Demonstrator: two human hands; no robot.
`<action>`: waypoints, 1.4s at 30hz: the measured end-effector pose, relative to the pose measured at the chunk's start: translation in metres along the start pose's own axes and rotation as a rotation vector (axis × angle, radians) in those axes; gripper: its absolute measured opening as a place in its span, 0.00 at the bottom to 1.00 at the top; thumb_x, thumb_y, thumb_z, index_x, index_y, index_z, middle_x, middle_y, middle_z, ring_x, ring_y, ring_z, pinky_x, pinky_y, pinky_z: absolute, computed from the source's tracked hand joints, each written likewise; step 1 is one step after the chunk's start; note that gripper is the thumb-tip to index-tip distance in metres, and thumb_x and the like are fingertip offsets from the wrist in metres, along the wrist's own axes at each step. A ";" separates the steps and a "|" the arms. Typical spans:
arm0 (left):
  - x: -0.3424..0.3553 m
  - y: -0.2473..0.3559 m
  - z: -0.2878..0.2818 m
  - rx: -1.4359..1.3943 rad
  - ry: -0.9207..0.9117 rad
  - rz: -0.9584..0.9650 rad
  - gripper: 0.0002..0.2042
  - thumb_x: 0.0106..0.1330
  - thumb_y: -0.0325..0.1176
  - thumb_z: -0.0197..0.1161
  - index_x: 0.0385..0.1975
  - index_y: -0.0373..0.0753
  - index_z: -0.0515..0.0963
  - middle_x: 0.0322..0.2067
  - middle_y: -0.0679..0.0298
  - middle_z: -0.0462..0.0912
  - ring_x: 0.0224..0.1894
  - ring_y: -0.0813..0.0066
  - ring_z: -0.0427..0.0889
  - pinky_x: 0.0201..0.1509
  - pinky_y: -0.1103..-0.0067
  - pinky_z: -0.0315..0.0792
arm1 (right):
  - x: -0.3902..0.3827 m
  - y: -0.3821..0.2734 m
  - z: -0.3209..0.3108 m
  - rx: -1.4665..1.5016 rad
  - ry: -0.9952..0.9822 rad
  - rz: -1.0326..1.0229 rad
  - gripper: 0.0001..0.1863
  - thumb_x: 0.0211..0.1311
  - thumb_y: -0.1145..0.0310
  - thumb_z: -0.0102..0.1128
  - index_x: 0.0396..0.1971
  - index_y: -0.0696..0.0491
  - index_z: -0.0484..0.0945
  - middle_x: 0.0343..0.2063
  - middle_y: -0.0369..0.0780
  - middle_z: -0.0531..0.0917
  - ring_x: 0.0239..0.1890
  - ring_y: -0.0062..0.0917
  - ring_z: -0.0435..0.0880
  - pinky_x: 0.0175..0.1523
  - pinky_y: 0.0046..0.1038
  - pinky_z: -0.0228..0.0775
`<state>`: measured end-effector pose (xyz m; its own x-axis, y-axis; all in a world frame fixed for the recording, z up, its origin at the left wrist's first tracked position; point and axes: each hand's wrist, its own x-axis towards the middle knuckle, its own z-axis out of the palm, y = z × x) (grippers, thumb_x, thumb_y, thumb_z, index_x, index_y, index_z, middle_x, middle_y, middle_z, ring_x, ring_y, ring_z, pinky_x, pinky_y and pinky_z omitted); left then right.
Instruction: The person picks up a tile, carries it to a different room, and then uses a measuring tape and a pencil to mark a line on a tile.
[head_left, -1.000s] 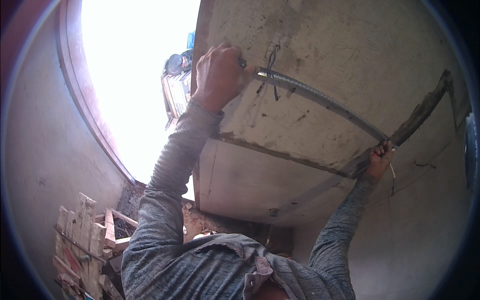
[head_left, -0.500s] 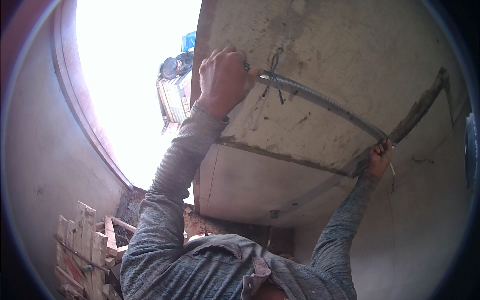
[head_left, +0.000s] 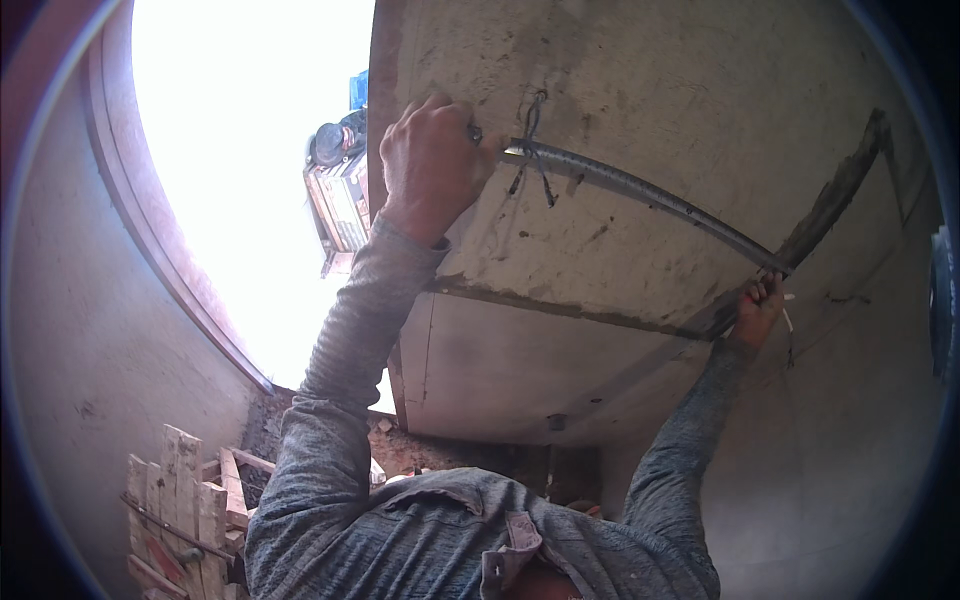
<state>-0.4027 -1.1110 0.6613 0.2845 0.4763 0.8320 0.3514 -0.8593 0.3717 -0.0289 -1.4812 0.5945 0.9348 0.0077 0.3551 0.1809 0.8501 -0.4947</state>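
Note:
My left hand [head_left: 433, 165] is raised to the concrete surface [head_left: 620, 100], fingers curled around a small dark object I cannot make out, beside the left end of a grey, ribbed metallic conduit [head_left: 640, 190]. Dark twisted wires [head_left: 533, 120] cross the conduit near that end and dangle below it. At the conduit's right end, my right hand [head_left: 760, 300] grips it with bent fingers, where it meets a dark rough groove [head_left: 840, 180]. A pale cable [head_left: 791, 330] hangs beside my right hand.
A bright opening [head_left: 240, 150] with a curved-looking frame is at left, with stacked items [head_left: 335, 200] outside. Broken timber planks and boards [head_left: 180, 510] lean at lower left. A plastered wall [head_left: 80, 350] runs along the left; a small round fitting [head_left: 556, 421] is in the lower panel.
The view has shifted slightly, moving the opening leftward in the picture and the planks right and down. Both hands stay raised at the conduit; my right hand sits a little further left in the picture.

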 end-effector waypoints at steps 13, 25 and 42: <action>0.001 0.000 -0.001 -0.031 -0.002 -0.021 0.16 0.51 0.44 0.72 0.21 0.36 0.81 0.28 0.60 0.80 0.36 0.62 0.81 0.43 0.66 0.73 | -0.185 0.079 0.163 -0.673 -0.392 0.141 0.09 0.64 0.62 0.65 0.32 0.53 0.82 0.18 0.27 0.75 0.18 0.06 0.65 0.22 0.14 0.54; 0.001 0.001 -0.004 0.016 -0.001 -0.007 0.17 0.52 0.46 0.72 0.23 0.35 0.81 0.28 0.61 0.80 0.36 0.62 0.81 0.42 0.66 0.73 | -0.218 0.112 0.191 -0.643 -0.564 0.212 0.11 0.65 0.63 0.64 0.38 0.56 0.84 0.23 0.33 0.82 0.18 0.06 0.63 0.23 0.13 0.54; 0.003 0.007 -0.006 0.014 -0.004 -0.048 0.16 0.50 0.46 0.73 0.23 0.37 0.82 0.27 0.60 0.81 0.30 0.64 0.81 0.36 0.69 0.73 | -0.215 0.117 0.203 -0.372 -0.496 0.087 0.22 0.75 0.55 0.48 0.40 0.59 0.83 0.24 0.33 0.79 0.22 0.12 0.70 0.27 0.18 0.64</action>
<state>-0.4044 -1.1170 0.6687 0.2705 0.5176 0.8117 0.3776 -0.8326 0.4052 -0.2702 -1.2765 0.6210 0.7140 0.3876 0.5830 0.2884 0.5960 -0.7494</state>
